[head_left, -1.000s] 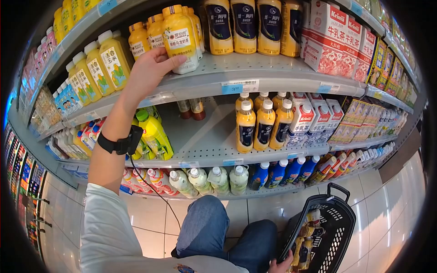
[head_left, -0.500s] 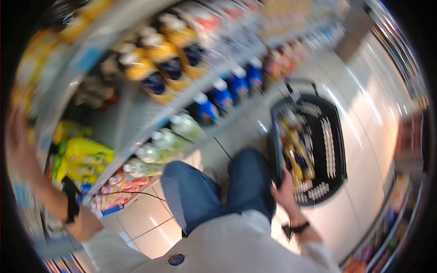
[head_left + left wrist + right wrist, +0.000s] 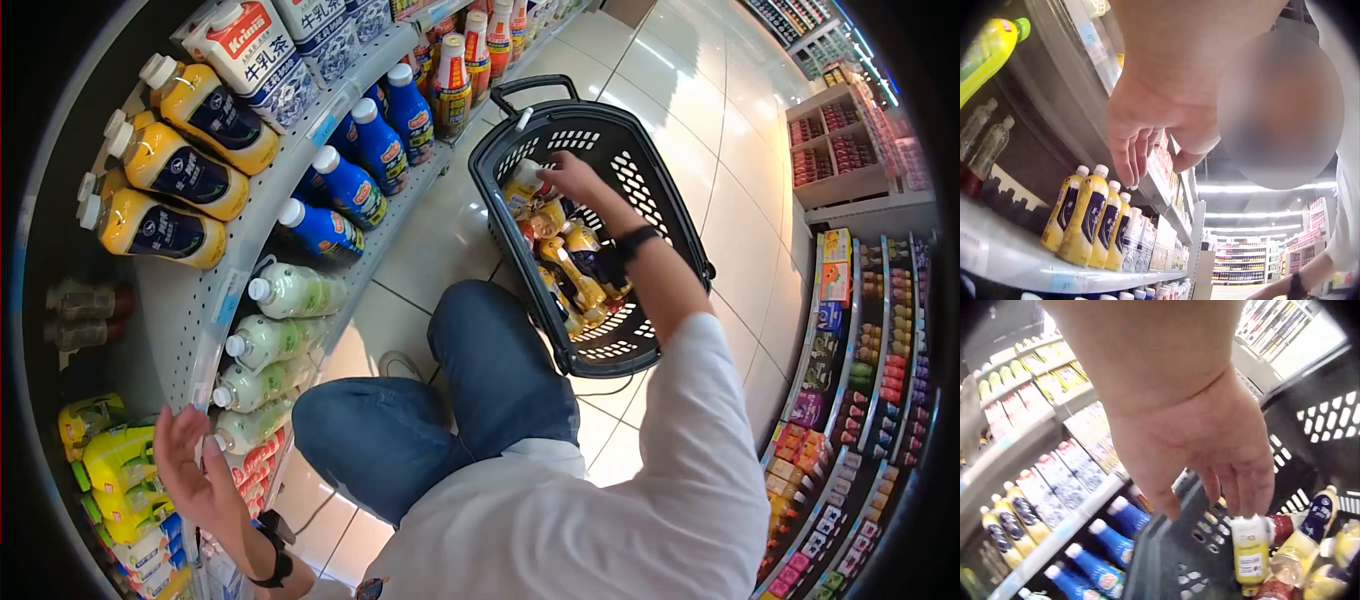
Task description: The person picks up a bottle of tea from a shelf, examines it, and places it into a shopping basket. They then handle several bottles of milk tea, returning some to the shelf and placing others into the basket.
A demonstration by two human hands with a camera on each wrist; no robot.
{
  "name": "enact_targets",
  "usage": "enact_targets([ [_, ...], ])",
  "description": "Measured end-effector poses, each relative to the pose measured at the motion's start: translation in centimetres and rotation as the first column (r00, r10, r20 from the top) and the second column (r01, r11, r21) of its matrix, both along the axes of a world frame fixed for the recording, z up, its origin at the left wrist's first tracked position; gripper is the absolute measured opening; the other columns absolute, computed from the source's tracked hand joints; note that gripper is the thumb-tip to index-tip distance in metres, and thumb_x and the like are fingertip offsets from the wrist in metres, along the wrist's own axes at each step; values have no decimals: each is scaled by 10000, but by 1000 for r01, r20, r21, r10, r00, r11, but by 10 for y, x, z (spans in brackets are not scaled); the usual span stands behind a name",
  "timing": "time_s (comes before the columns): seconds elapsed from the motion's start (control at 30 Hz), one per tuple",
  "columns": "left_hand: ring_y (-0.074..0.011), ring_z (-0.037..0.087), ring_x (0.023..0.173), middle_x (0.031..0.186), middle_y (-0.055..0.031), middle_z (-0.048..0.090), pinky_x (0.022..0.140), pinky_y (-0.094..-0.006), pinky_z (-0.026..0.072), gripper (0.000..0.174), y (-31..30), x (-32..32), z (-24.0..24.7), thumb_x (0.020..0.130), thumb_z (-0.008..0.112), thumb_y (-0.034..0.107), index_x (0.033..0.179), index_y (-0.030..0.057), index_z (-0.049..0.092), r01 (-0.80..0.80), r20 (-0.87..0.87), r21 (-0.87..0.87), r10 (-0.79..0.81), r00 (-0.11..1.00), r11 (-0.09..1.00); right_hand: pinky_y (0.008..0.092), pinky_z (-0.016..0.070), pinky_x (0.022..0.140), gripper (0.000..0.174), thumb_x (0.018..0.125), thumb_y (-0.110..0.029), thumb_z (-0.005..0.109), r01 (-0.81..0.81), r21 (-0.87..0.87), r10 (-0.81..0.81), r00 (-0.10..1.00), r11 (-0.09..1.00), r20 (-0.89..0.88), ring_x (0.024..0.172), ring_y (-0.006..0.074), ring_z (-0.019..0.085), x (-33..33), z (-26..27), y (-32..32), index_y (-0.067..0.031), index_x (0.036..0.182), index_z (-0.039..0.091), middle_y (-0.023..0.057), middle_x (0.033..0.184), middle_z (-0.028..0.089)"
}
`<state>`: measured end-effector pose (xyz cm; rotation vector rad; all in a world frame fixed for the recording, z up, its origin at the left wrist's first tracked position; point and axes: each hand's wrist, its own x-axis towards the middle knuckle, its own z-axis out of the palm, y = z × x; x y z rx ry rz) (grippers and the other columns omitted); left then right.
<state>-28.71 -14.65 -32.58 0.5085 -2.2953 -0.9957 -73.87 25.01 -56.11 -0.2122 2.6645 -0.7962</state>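
In the head view the right hand (image 3: 580, 182) reaches into the black basket (image 3: 487, 180), over its far end. Below its fingers in the right wrist view stands a yellow and white bottle (image 3: 1250, 553); the thumb is apart from it, and whether the fingertips touch its top I cannot tell. More bottles (image 3: 575, 270) lie jumbled beside it. The left hand (image 3: 195, 470) hangs empty by the shelf edge, fingers loosely extended. From the left wrist view, that hand (image 3: 1160, 122) has nothing between fingers and thumb, with yellow bottles (image 3: 1088, 219) on a shelf beyond.
Shelves hold orange bottles (image 3: 190, 180), cartons (image 3: 250, 60), blue bottles (image 3: 350, 190) and pale green bottles (image 3: 295, 290). The person's knees (image 3: 500, 350) are between shelf and basket. Tiled floor (image 3: 690, 120) surrounds the basket, and another stocked shelf (image 3: 850, 400) stands at the right.
The head view has turned toward the basket. My left hand has let go of the yellow bottle on the upper shelf and come down. My right hand has moved from the basket's rim to over its inside.
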Motion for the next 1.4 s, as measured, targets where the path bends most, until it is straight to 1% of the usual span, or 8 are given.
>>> enact_targets([
  [0.23,-211,590,1038,1171,-172,601,923,-320,456,525,-3,43,-9,887,528,-55,1400,-36,419,-121,107,34,117,987,992,432,484,966,741,732,-482,767,85,197,-62,991,977,-122,1112,380,610,-12,-76,-39,-17,1268,554,245,1214,625],
  [0.47,-198,598,1019,1170,-161,609,919,-306,462,511,-1,48,-12,887,541,-55,1386,-24,432,-127,94,120,116,989,985,426,472,974,688,614,-307,871,-52,-35,39,955,998,-293,1113,389,584,15,-57,-29,-56,1201,615,201,1174,628],
  [0.67,-195,620,980,1128,-146,632,905,-309,487,504,15,15,-10,847,581,-58,1340,-29,478,-9,124,148,-10,992,989,370,503,903,645,661,-259,850,88,-204,-171,884,975,-436,1038,272,609,80,76,8,-38,1219,613,153,1095,616],
  [0.8,-196,638,996,1126,-153,654,872,-320,513,562,40,-25,-22,761,697,-49,1294,-17,525,301,163,264,-350,922,916,316,551,790,499,842,-241,730,323,-861,-437,889,392,134,982,197,651,152,159,23,0,1249,571,109,1149,637],
  [0.93,-232,655,1006,1138,-152,663,849,-310,523,637,99,-86,-21,729,838,99,1283,-9,543,571,135,428,-674,726,701,374,588,853,600,964,-506,523,589,-808,12,808,29,589,1100,238,645,228,171,11,-53,1355,484,108,1220,639],
  [1.07,-244,641,1050,1173,-144,641,887,-317,514,670,122,-121,-40,789,831,229,1320,1,493,794,27,342,-850,526,502,370,630,773,700,954,-598,466,712,-689,330,623,135,709,1061,284,673,276,170,-41,-63,1405,440,143,1271,617],
  [1.27,-149,601,1097,1204,-79,609,945,-296,483,509,122,-142,-47,1001,564,345,1350,-3,436,464,-346,885,-604,717,43,376,620,756,746,958,-643,394,793,-608,765,371,33,526,991,302,682,288,154,-70,-23,1370,453,195,1188,609],
  [1.4,-135,600,1098,1205,-80,609,938,-289,486,504,121,-142,-58,1015,527,371,1343,-2,444,465,-352,880,-526,774,95,341,599,676,782,959,-658,369,755,-648,733,389,94,559,923,314,682,284,157,-85,2,1375,430,215,1164,592],
])
